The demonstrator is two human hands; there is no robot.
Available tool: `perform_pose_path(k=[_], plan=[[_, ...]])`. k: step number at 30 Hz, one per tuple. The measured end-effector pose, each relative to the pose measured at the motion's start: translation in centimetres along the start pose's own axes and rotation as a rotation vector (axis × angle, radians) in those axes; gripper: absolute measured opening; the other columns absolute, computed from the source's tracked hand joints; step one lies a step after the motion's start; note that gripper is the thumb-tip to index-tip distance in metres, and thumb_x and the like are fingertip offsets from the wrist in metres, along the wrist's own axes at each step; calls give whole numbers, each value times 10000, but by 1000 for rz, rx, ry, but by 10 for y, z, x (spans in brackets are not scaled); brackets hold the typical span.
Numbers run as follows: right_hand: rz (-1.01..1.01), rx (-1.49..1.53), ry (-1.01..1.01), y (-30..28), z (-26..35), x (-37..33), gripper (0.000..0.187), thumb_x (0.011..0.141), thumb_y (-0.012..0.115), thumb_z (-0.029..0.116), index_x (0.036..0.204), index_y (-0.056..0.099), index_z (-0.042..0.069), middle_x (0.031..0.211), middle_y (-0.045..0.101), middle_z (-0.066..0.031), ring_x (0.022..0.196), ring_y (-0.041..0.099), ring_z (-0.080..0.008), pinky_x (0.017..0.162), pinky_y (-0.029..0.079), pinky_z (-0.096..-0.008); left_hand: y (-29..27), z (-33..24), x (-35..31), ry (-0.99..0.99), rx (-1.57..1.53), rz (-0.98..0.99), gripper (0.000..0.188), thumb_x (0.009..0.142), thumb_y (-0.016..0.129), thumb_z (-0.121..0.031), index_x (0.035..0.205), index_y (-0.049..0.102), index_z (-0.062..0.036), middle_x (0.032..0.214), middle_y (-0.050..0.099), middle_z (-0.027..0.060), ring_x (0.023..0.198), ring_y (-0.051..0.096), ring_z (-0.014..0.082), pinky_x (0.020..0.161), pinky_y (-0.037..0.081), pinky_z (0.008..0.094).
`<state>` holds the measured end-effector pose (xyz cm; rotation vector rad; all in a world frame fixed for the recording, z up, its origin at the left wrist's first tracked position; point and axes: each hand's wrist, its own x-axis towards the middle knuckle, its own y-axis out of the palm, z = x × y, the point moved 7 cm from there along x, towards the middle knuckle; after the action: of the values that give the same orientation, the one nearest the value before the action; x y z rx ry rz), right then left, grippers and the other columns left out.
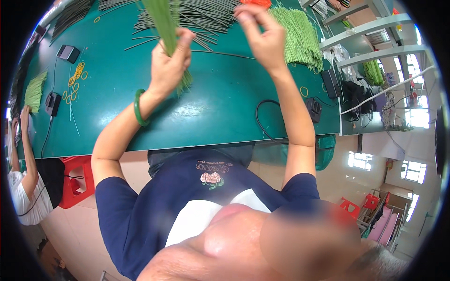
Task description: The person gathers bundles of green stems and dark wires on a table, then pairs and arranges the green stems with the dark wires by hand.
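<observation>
Head view: The left hand (171, 61), upper centre of frame, has its grip closed around 1 bundle of thin green stems (161, 21), held above the green bench (225, 103). The right hand (265, 40) is raised at upper right of centre, fingers bent and blurred, near 1 red item (257, 3); whether its grip holds anything cannot be told. Dark stems (197, 21) lie at top centre, a green stem pile (300, 40) at upper right, yellow bands (74, 78) at upper left.
</observation>
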<state>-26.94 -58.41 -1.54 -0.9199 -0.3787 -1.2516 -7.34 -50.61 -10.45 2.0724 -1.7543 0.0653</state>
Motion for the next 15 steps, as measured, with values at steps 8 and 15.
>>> perform_pose_path(k=[8, 15], plan=[[360, -511, -52, 120, -102, -42, 185, 884, 756, 270, 1030, 773, 157, 1011, 710, -47, 1054, 624, -276, 923, 538, -410, -51, 23, -9, -184, -92, -164, 243, 1091, 568, -276, 1158, 572, -42, 655, 363, -64, 504, 338, 38, 449, 275, 226], [342, -658, -133, 122, -132, -10, 112, 872, 750, 210, 964, 781, 152, 984, 727, -47, 1045, 628, -281, 890, 548, -415, -44, 9, -18, -137, -178, -194, 241, 1086, 577, -274, 1141, 571, -39, 651, 387, -53, 496, 347, 45, 445, 281, 230]])
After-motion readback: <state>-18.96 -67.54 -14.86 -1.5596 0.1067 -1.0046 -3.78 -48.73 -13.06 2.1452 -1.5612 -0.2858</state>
